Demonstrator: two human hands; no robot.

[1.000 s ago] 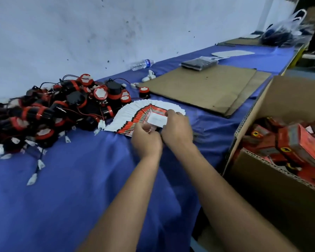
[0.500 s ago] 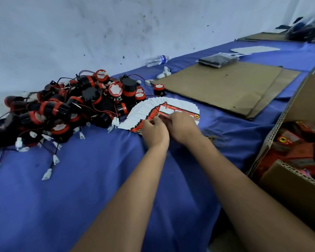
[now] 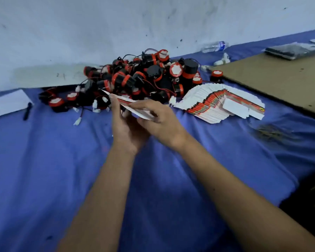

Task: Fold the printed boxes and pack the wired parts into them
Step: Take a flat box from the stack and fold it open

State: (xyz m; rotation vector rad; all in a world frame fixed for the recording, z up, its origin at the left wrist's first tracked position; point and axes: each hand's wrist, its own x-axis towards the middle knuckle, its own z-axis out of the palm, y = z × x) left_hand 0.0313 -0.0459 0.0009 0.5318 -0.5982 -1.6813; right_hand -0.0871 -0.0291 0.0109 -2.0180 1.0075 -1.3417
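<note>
Both hands hold one flat printed box blank point(image 3: 127, 103), white with red print, lifted above the blue cloth. My left hand point(image 3: 125, 124) grips it from below and my right hand point(image 3: 158, 120) pinches its near edge from the right. Behind them lies a heap of black and red wired parts point(image 3: 144, 79) with white plugs on thin leads. A fanned stack of flat box blanks point(image 3: 220, 104) rests on the cloth to the right of the hands.
A blue cloth point(image 3: 44, 170) covers the table. Brown cardboard sheets point(image 3: 280, 79) lie at the right. A white sheet point(image 3: 5, 102) and a black pen point(image 3: 27, 110) sit at the far left. A plastic bottle point(image 3: 215, 46) lies by the wall, near a dark packet point(image 3: 291, 51).
Both hands have lifted one blank off the fanned stack and carried it left, in front of the parts heap. The view has swung left, so the carton of red boxes is out of sight.
</note>
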